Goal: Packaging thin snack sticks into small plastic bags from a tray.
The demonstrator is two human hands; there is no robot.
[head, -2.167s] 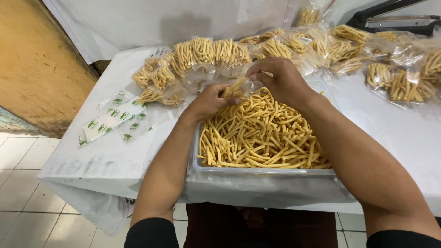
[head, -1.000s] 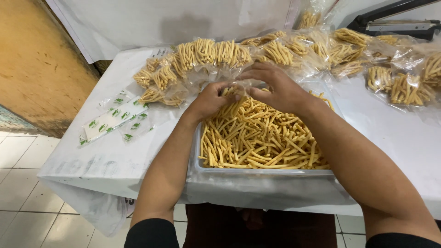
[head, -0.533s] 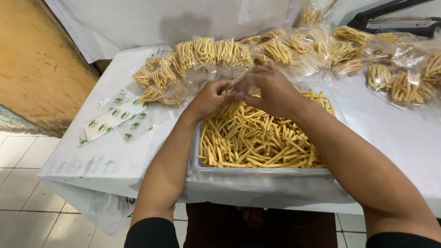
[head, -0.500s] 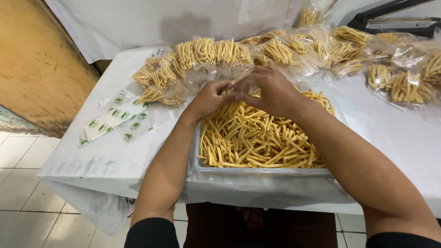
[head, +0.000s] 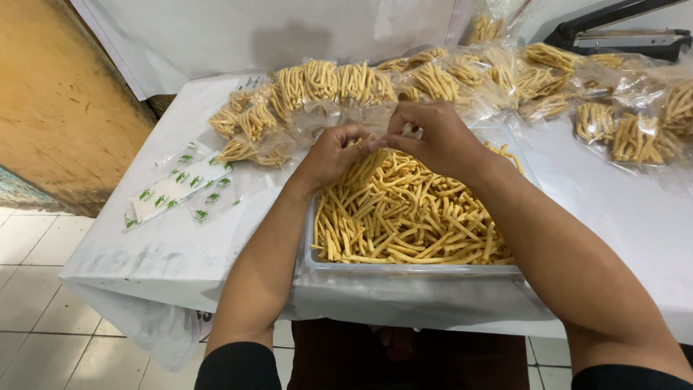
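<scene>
Since a moment ago, both hands have been drawn closer together. A small clear bag (head: 385, 137) is pinched between left hand (head: 333, 153) and right hand (head: 438, 137), at the far edge of the tray (head: 404, 273) of snack sticks (head: 404, 209).

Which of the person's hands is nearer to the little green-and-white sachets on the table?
Left. The left hand is at the far edge of the snack tray, on the side nearest the sachets. The right hand lies beyond it, farther from them.
</scene>
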